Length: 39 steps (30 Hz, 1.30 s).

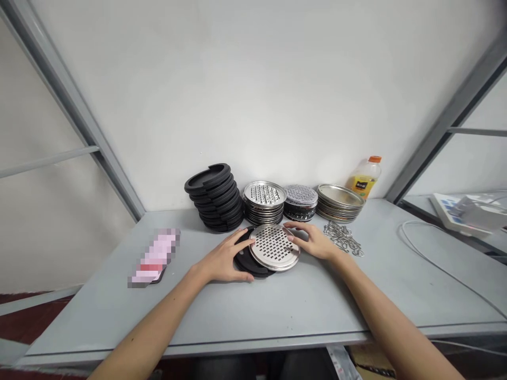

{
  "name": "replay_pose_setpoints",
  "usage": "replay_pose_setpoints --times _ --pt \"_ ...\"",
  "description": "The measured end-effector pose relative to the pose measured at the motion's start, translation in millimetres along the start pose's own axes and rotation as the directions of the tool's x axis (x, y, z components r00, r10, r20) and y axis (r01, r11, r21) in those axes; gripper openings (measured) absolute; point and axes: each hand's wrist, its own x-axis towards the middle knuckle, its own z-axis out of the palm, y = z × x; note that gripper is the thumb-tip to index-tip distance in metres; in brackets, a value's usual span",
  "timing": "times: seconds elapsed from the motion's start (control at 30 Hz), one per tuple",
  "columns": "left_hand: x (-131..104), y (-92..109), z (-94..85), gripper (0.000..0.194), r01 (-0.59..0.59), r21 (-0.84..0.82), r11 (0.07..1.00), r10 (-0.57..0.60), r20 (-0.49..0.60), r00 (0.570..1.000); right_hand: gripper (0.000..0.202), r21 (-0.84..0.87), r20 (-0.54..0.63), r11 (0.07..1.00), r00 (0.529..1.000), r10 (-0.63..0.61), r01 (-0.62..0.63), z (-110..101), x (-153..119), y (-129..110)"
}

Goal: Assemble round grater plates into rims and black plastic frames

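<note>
A round metal grater disc (275, 247) with rows of slots lies partly over a black round holder (253, 266) in the middle of the table. My left hand (229, 258) grips the holder's left side, its thumb at the near edge and its fingertips reaching the disc's rim. On the other side, my right hand (312, 240) grasps the disc's right rim between thumb and fingers. Behind them stand a stack of black holders (216, 198), a stack of grater discs (264, 198), another stack of perforated discs (301, 199) and a stack of plain metal discs (340, 200).
Wire clips or hooks (344, 238) lie in a loose pile right of my right hand. A bottle (365, 177) with an orange cap stands at the back wall. A blurred phone (156, 258) lies left, and a white cable (431, 250) runs across the right.
</note>
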Motion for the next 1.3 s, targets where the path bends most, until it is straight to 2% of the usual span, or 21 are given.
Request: replay_pose_setpoints --times 0.07,0.17,0.27,0.53,0.7,0.8,1.03,1.17,1.3 --pt "-0.1 -0.7 0.5 0.094 -0.004 -0.013 1.000 0.004 0.005 1.000 0.057 0.057 0.098 0.998 0.995 -0.007 0.002 -2.4 -0.6 2.7" --pt "-0.1 -1.0 1.3 0.093 -0.025 -0.025 0.999 0.025 0.004 1.000 0.089 0.125 0.236 0.992 0.972 -0.007 -0.023 -3.4 -2.0 6.7" --pt "-0.4 -1.0 1.4 0.092 -0.031 -0.035 0.999 0.032 0.001 1.000 0.106 0.108 0.279 0.993 0.960 0.006 -0.038 -1.6 -3.5 8.2" --pt "-0.1 -4.0 4.5 0.095 -0.051 -0.047 0.998 0.051 0.002 0.999 0.106 0.047 0.182 0.998 0.982 -0.042 0.033 14.2 -3.7 -0.3" --pt "0.0 -3.2 3.8 0.095 -0.050 -0.014 0.999 0.051 0.012 0.999 0.105 0.063 0.160 0.995 0.984 -0.083 0.074 19.6 -3.4 -5.8" --pt "-0.5 -2.5 0.5 0.094 -0.031 0.017 0.999 0.031 0.015 0.999 0.106 0.105 0.174 0.993 0.982 -0.077 0.059 16.6 -2.7 -5.3" --pt "-3.6 -7.4 -7.5 0.098 0.023 0.067 0.997 -0.025 0.017 1.000 0.105 0.204 0.244 0.976 0.970 0.024 -0.075 -1.9 -3.7 -0.5" --pt "-4.6 -9.4 -5.5 0.099 0.047 0.044 0.998 -0.048 0.036 0.998 0.108 0.142 0.335 0.985 0.941 0.043 -0.096 -4.1 -5.6 7.5" --pt "-4.1 -9.0 -2.3 0.098 0.064 0.022 0.998 -0.065 0.038 0.997 0.108 0.075 0.336 0.993 0.940 0.056 -0.087 3.3 -6.8 11.6"
